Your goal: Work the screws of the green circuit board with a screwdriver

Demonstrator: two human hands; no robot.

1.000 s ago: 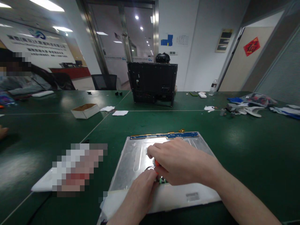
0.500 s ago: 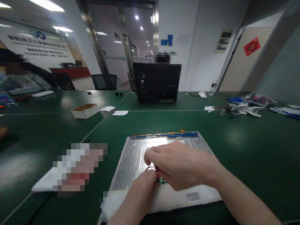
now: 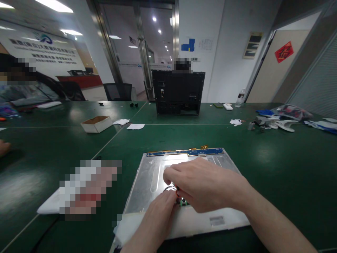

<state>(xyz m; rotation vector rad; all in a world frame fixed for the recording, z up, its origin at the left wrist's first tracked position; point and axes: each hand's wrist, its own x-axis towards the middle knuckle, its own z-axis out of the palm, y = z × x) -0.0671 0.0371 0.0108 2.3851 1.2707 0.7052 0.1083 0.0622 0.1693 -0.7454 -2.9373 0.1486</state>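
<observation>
A flat metal-backed display panel lies on the table in front of me, with a narrow blue circuit strip along its far edge and a pale band across its near side. My right hand arches over the panel, fingers curled in a pinch around red and black wires. From the near side my left hand reaches in with closed fingertips at the same spot; what they grip is hidden. Between the hands shows part of a small green circuit board.
A pixelated white packet lies left of the panel, and an open box stands beyond it. A black monitor is upright at the far edge. Loose parts and bags are at right. Another person's hand rests far left.
The camera view has shifted very slightly. Both hands stay at the same spot; a bit more of the green board shows between them.
</observation>
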